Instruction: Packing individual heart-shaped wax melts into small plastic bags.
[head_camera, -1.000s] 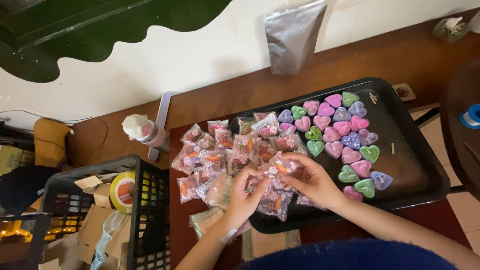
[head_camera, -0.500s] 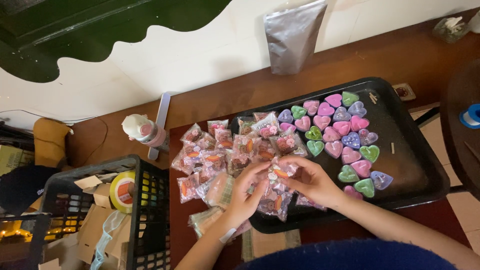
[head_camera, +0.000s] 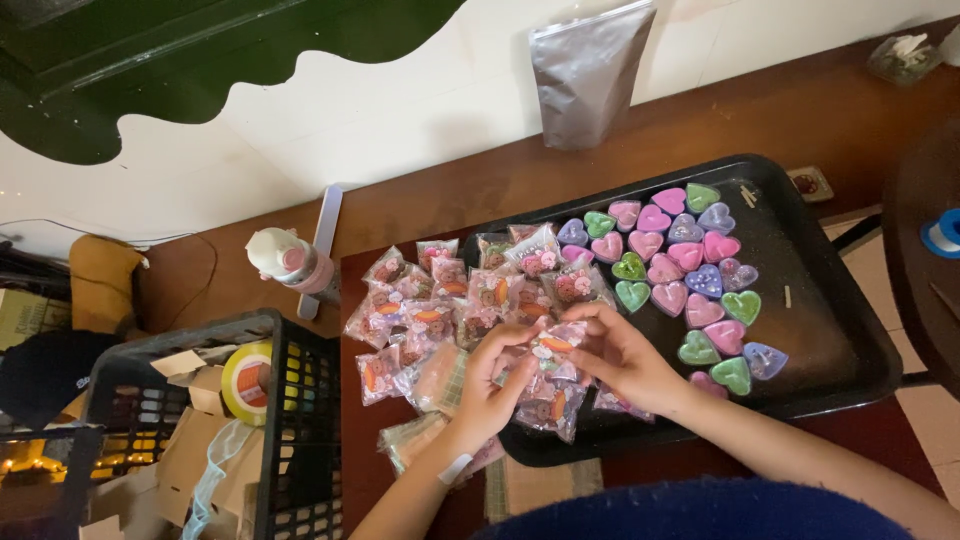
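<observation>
left hand (head_camera: 492, 385) and right hand (head_camera: 625, 358) meeting over the near left edge of a black tray (head_camera: 850, 330), fingers curled and pinched together on one small clear packet (head_camera: 556, 340). more packets (head_camera: 440, 300) heaped just beside it, spilling off the tray onto the wooden table (head_camera: 800, 110). pastel hearts (head_camera: 685, 270) in rows to the right, a black crate (head_camera: 290, 420) to the left.

Black tray (head_camera: 830, 330): heart shapes (head_camera: 690, 270) on it in pink, purple and green. At its left edge, clear packets (head_camera: 440, 310) printed pink and orange. Beyond its far rim, silver pouch (head_camera: 588, 75). Further left, black basket (head_camera: 290, 420).
</observation>
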